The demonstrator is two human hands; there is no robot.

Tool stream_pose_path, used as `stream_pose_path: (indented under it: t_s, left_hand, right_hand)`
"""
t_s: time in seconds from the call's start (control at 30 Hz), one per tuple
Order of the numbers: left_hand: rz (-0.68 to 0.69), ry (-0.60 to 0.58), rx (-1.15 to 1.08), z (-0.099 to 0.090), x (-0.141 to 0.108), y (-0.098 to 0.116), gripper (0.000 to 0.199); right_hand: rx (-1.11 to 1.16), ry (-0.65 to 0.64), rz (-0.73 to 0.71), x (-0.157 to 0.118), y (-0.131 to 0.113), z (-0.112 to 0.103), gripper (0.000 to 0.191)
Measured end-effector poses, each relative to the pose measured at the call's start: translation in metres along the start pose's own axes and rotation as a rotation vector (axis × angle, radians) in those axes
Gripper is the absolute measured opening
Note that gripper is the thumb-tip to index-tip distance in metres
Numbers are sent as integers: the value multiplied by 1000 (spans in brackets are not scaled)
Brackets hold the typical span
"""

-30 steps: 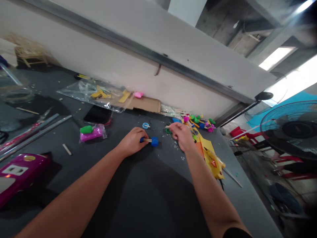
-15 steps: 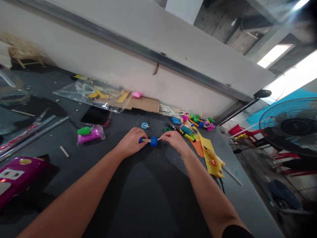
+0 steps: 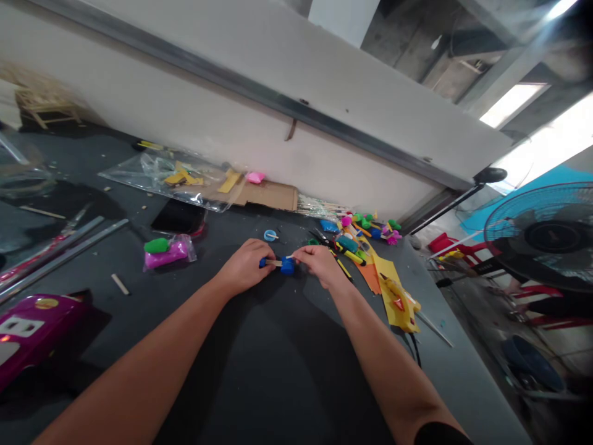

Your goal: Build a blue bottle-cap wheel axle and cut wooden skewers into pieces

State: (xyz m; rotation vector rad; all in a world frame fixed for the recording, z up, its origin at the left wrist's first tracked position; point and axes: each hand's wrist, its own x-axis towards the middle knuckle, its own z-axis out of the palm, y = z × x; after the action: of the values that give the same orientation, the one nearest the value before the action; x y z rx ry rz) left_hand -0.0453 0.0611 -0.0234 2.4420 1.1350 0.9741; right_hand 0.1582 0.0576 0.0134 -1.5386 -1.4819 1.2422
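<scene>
My left hand (image 3: 249, 264) is closed on a small wooden stick (image 3: 275, 263) with blue lumps, probably modelling clay, at both ends. The larger blue lump (image 3: 288, 267) is on the right, between my hands; a smaller one sits by my left fingertips. My right hand (image 3: 317, 262) pinches a thin white stick (image 3: 290, 257), its tip at the top of the larger lump. Whether the tip touches the lump I cannot tell. Just beyond my hands lies a small blue ring-shaped cap (image 3: 270, 235) with a pale stick across it.
Right of my hands are pliers (image 3: 319, 235), colourful clay pieces (image 3: 365, 220), yellow paper (image 3: 388, 272) and a yellow glue gun (image 3: 402, 301). On the left lie a pink clay packet (image 3: 169, 252), a phone (image 3: 178, 216), metal rods (image 3: 69, 253) and a purple device (image 3: 41, 327).
My right hand has moved slightly left, bringing the white stick from the right side of the larger blue lump to its top. My left hand has stayed nearly still.
</scene>
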Motion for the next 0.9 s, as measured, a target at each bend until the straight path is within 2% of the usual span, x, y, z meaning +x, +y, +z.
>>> stream_pose_path:
  t_s: [0.13, 0.27, 0.37, 0.5, 0.63, 0.73, 0.9]
  left_hand:
    - [15, 11, -12, 0, 0, 0, 5]
    - [21, -2, -22, -1, -1, 0, 4]
    - [20, 15, -32, 0, -1, -1, 5]
    - [19, 22, -35, 2, -1, -2, 7]
    - [8, 20, -30, 3, -2, -3, 7]
    - [12, 15, -37, 2, -2, -3, 8]
    - [8, 3, -35, -4, -1, 2, 15]
  right_hand:
    - [207, -82, 41, -8, -13, 1, 27]
    - [378, -157, 6, -18, -32, -4, 26]
    - [465, -171, -39, -29, -48, -16, 24]
    - [547, -135, -184, -48, -69, -43, 21]
    - [630, -27, -323, -58, -79, -65, 18]
    - [655, -1, -303, -48, -70, -58, 18]
    - [493, -68, -65, -15, -32, -17, 23]
